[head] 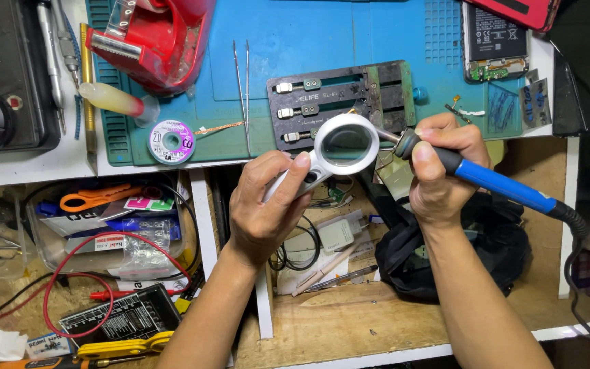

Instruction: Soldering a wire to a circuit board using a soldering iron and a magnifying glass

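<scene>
While my left hand (264,205) gripped the white magnifier (345,145) just over the black board holder (341,92), my right-hand fingers (426,152) clasped the blue soldering iron (493,181) beside that holder; inspection seemed underway, needing a steady tip.

Your left hand (264,205) holds the magnifier (341,147) in front of the board holder (341,102), which lies on the mat (308,41). Your right hand (438,171) holds the soldering iron (493,181) just right of the magnifier. Tweezers (242,89) lie left of the holder.

Magnifier (345,145) hides the soldering iron (493,181) tip.
</scene>
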